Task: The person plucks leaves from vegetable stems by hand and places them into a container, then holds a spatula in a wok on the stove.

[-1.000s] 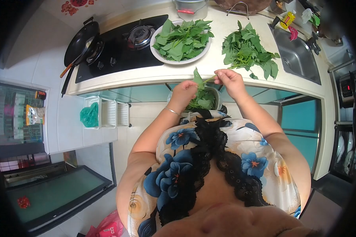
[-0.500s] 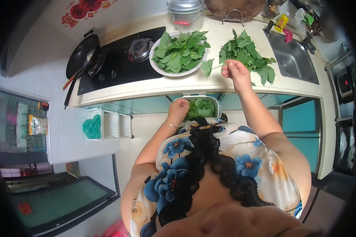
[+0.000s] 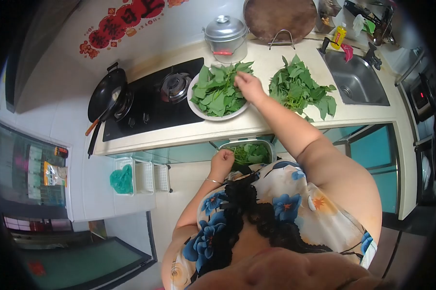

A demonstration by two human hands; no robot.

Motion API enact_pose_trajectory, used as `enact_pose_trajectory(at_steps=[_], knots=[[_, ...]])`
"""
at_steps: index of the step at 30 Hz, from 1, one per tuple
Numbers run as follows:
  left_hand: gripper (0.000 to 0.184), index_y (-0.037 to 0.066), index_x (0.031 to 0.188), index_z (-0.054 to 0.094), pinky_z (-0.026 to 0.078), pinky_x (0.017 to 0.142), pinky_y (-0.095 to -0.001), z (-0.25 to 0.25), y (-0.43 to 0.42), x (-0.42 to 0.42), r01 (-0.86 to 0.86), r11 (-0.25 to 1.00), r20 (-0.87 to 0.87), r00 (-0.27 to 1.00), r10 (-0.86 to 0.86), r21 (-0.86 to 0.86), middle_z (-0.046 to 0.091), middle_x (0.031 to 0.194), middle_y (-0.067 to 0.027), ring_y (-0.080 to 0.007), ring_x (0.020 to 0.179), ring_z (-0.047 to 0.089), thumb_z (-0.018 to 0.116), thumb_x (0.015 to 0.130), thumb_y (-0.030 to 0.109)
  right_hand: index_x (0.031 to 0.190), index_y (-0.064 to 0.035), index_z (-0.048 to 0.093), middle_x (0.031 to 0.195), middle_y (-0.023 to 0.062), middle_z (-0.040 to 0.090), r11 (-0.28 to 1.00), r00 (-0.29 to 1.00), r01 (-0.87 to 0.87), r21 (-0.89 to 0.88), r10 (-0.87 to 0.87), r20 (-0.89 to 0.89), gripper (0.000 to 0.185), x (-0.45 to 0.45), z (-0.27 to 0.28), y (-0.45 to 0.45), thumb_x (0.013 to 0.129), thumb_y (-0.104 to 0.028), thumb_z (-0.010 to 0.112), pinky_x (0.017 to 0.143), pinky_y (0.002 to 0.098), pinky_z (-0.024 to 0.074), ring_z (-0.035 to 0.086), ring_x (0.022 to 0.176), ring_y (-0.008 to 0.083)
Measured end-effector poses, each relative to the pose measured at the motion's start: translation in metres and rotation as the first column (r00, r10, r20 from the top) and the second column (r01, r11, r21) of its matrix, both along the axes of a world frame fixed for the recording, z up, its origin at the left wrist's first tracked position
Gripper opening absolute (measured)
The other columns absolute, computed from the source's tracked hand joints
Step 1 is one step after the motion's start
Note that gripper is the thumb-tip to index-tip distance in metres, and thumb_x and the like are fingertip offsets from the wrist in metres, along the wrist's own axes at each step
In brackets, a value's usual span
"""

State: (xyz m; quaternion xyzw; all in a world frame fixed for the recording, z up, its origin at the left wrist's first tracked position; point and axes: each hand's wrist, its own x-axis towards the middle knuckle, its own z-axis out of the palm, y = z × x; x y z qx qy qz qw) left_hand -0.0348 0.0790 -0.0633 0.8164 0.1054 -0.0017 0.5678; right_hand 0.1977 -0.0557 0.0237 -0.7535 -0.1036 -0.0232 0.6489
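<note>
My right hand (image 3: 250, 87) reaches over the white bowl (image 3: 213, 117) on the counter. Its fingers are pinched at the right side of the heaped green leaves (image 3: 215, 94), on a leafy sprig that blends into the pile. My left hand (image 3: 223, 161) is closed low in front of me, at the left rim of a bin (image 3: 272, 146) that holds green stems and leaves (image 3: 252, 153). Whatever its fingers hold is hidden. A second pile of leafy greens (image 3: 300, 87) lies directly on the counter, right of the bowl.
A black wok (image 3: 107, 92) sits on the gas stove (image 3: 150, 104) to the left. Behind the bowl stand a lidded metal pot (image 3: 224, 38) and a round wooden board (image 3: 278, 19). The sink (image 3: 358, 79) is at the right. White baskets (image 3: 144, 176) are below left.
My right hand has moved left from the counter pile to the bowl, carrying a leafy sprig. My left hand stays by the bin. The view has tilted up slightly.
</note>
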Motion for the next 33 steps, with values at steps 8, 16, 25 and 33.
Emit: enact_pose_trajectory(at_steps=[8,16,25,33], knots=[[0.009,0.002,0.079,0.059,0.039,0.052,-0.0211,-0.008,0.025,-0.008,-0.034,0.997,-0.070,0.997,0.029,-0.065,0.053,0.062,0.0007,-0.0054,0.056,0.046,0.057,0.078,0.010,0.125,-0.0074,0.042,0.129,0.0131,0.038,0.760,0.848,0.338,-0.555,0.010,0.530,0.047,-0.017,0.019,0.022,0.082,-0.025,0.051,0.099,0.0421,0.0270,0.031,0.122,0.0288],[0.010,0.002,0.081,0.058,0.040,0.052,-0.0211,-0.023,0.047,-0.021,0.015,0.995,-0.074,0.997,-0.022,-0.095,0.054,0.063,-0.0001,-0.0054,0.056,0.047,0.057,0.078,0.011,0.130,-0.0120,0.037,0.139,0.0076,0.027,0.418,0.954,-0.201,-0.886,0.290,-0.080,0.047,0.035,-0.063,0.062,0.090,-0.036,0.034,0.103,0.0519,0.0187,0.018,0.129,0.0320],[0.010,0.002,0.082,0.057,0.042,0.053,-0.0216,-0.039,0.102,-0.056,0.054,0.998,-0.103,0.993,-0.057,-0.026,0.055,0.063,-0.0007,-0.0062,0.057,0.049,0.055,0.078,0.010,0.134,-0.0112,0.029,0.138,0.0115,0.027,0.349,0.990,-0.098,-0.932,0.128,-0.056,0.049,0.015,-0.043,0.080,0.089,-0.031,0.037,0.103,0.0516,0.0168,0.017,0.129,0.0325],[0.012,0.002,0.083,0.057,0.043,0.055,-0.0220,-0.039,0.114,-0.047,0.271,0.961,-0.109,0.955,-0.275,-0.049,0.058,0.067,-0.0022,-0.0076,0.059,0.052,0.056,0.078,0.012,0.116,-0.0081,0.051,0.122,0.0148,0.046,0.803,0.821,0.437,-0.405,-0.172,0.544,0.044,-0.050,-0.006,0.046,0.077,-0.029,0.058,0.098,0.0418,0.0304,0.040,0.115,0.0321]])
